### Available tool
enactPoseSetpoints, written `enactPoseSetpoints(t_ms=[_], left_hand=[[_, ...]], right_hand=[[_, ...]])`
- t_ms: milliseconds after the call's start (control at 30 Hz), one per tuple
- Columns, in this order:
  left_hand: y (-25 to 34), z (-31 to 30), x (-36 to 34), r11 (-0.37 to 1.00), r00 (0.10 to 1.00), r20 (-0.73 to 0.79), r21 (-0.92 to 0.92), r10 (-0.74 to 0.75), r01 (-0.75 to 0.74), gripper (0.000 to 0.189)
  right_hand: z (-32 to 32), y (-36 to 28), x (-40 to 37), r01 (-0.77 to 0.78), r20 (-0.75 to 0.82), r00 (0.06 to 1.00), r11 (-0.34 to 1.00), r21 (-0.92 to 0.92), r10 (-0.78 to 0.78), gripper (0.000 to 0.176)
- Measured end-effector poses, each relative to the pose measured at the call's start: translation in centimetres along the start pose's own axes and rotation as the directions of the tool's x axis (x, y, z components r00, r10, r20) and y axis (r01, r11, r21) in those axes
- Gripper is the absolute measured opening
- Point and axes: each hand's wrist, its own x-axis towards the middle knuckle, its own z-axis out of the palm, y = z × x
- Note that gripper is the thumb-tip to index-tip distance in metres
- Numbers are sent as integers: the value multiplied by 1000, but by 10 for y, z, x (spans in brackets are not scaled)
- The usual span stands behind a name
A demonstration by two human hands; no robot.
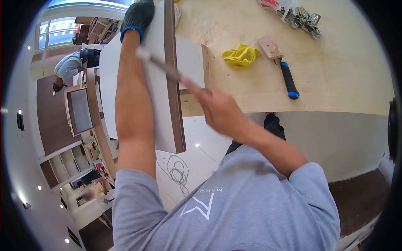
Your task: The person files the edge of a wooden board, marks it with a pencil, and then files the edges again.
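Note:
My left hand (139,17), in a dark grey glove with a blue cuff, is on a white panel (161,113) with brown edges. Its fingers are hidden near the top of the view. My right hand (220,109) is bare and closed around a thin stick-like tool (161,65). Motion blurs this tool; its pale tip is over the panel, near my left forearm. To the right, on the wooden table, lie a yellow cloth (241,56) and a blue-and-black tool handle (288,79) with a flat wood piece (270,47) at its far end.
Metal hinges (305,21) spill from a plastic bag (284,6) at the back of the table (343,71). Below the panel, a thin cable (178,171) lies coiled on the floor. Another person (69,66) bends over at the far left, and shelving (67,163) stands there.

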Motion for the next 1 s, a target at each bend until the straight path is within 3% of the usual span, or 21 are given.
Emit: enactPoseSetpoints(t_ms=[100,233,300,333,400,500,600,667,733,833,900,1000], left_hand=[[3,3,4,999,999,-34,-41,-25,23,28],[-2,4,1,994,989,-101,30,108,-106,29],[16,-7,9,920,973,199,346,118,-182,28],[10,-3,1,992,995,17,-81,-94,95,27],[14,-7,8,998,999,-29,-38,40,-41,26],[14,-11,13,978,975,-82,49,208,-204,25],[24,-23,3,957,960,-52,108,276,-269,25],[28,-32,0,953,956,-42,103,291,-286,25],[28,-30,-4,949,948,-41,54,314,-312,25],[29,-18,-2,986,989,-5,83,145,-144,25],[27,-15,0,992,995,48,80,90,-94,24],[29,-16,-3,999,996,80,15,46,-48,22]], right_hand=[[-14,-15,-74,-37,343,937,997,-74,60,66],[-9,-7,-28,8,150,989,998,-65,2,67],[-6,7,23,40,6,999,999,0,-40,69],[-6,7,20,33,11,999,999,-12,-33,69],[-5,9,5,19,15,1000,999,-42,-19,70],[-14,-4,-51,25,166,986,999,-29,-20,67],[-12,15,3,-11,87,996,998,-60,16,72],[-7,37,59,73,-47,996,995,-71,-76,71],[-6,38,54,68,-46,996,996,-57,-71,71],[-17,16,-2,105,89,991,991,-85,-98,75],[-22,9,-29,45,241,970,997,-69,-27,62],[-16,33,42,-3,34,999,998,-63,5,61]])
